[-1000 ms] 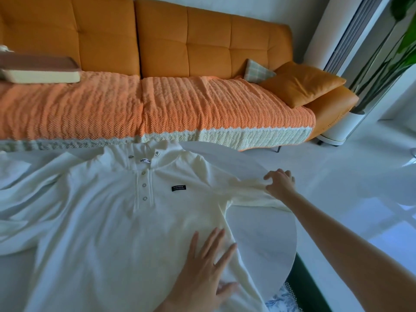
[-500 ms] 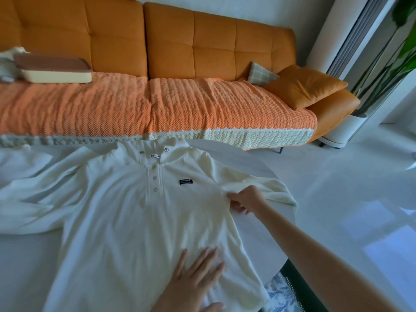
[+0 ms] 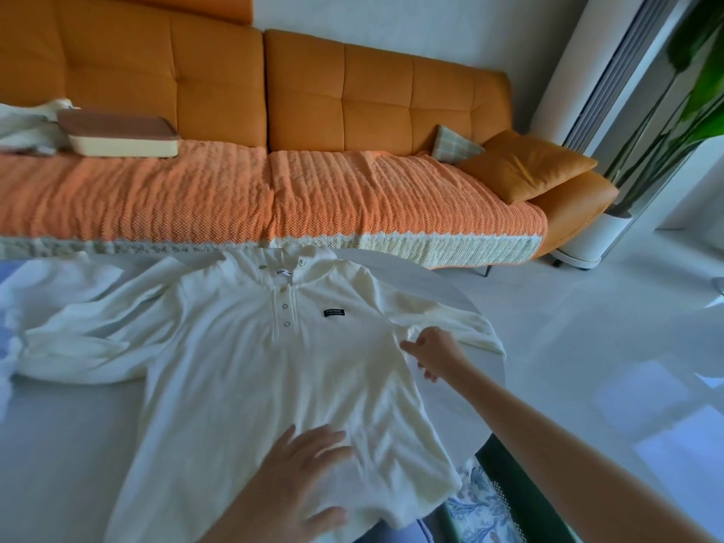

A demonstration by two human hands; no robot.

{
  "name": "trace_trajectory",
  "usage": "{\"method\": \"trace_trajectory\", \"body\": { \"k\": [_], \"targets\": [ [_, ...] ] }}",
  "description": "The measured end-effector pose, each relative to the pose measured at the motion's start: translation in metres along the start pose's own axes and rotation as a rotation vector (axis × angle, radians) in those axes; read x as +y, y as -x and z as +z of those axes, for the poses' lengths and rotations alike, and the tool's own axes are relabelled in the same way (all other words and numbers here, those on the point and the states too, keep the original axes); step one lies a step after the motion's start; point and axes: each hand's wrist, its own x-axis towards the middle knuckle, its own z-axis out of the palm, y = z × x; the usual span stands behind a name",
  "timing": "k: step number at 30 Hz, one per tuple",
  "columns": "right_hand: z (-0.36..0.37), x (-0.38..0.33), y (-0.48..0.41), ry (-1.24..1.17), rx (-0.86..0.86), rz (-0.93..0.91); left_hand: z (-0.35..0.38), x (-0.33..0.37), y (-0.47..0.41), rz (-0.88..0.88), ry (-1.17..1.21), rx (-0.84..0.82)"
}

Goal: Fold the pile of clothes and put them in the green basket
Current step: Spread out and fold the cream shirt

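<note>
On the sofa (image 3: 352, 111) at far left: brown-lidded box (image 3: 117, 135) w/ pale clothes (image 3: 23, 127) bunched beside it. Nearer, on the white counter (image 3: 58, 444), the cream long-sleeve shirt (image 3: 235, 366) lies front-up, collar toward the sofa, its left-side sleeve rumpled out toward the counter's edge. Left hand (image 3: 297, 472) lies flat on the shirt's lower front, fingers straight & spread, gripping nothing. Right hand (image 3: 431, 348) is at the seam where the other sleeve meets the body, thumb & forefinger pinching a bit of fabric. That sleeve lies along the counter's rim. Green basket (image 3: 505, 484) sits low by the counter's right edge, partly hidden, w/ blue-patterned cloth (image 3: 474, 507) showing just left of its rim. Far right: potted plant (image 3: 701, 103).
</note>
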Motion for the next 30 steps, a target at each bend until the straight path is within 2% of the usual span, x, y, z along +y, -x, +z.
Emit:
{"method": "trace_trajectory", "body": {
  "k": [3, 5, 9, 14, 16, 19, 21, 23, 25, 27, 28, 30],
  "targets": [
    [0.004, 0.013, 0.037, 0.079, -0.226, 0.019, -0.022, -0.015, 0.033, -0.064, 0.064, 0.069],
    [0.007, 0.02, 0.057, 0.084, -0.294, 0.028, -0.033, -0.021, 0.055, -0.113, 0.047, 0.035],
    [0.008, 0.026, 0.079, -0.047, -0.356, 0.108, -0.042, -0.031, 0.097, -0.149, -0.093, -0.07],
    [-0.002, 0.029, 0.098, -0.229, -0.306, 0.141, -0.052, -0.033, 0.111, -0.11, -0.127, 0.027],
    [-0.003, 0.029, 0.103, -0.216, -0.264, 0.138, -0.053, -0.035, 0.118, -0.144, -0.038, 0.057],
    [-0.001, 0.029, 0.112, -0.017, -0.238, 0.076, -0.063, -0.038, 0.13, -0.207, 0.117, 0.16],
    [0.001, 0.03, 0.117, 0.021, -0.322, 0.071, -0.072, -0.038, 0.132, -0.258, 0.124, 0.195],
    [-0.001, 0.027, 0.12, -0.093, -0.481, 0.126, -0.076, -0.042, 0.133, -0.319, 0.132, 0.257],
    [-0.003, 0.021, 0.117, -0.118, -0.48, 0.158, -0.081, -0.044, 0.134, -0.508, 0.104, 0.348],
    [-0.004, 0.015, 0.108, -0.099, -0.34, 0.167, -0.081, -0.05, 0.131, -0.748, 0.047, 0.388],
    [-0.002, 0.012, 0.103, -0.106, -0.27, 0.167, -0.084, -0.052, 0.127, -0.842, 0.031, 0.371],
    [0.003, 0.007, 0.098, -0.121, -0.237, 0.15, -0.092, -0.054, 0.117, -1.045, 0.127, 0.282]
  ]
}}
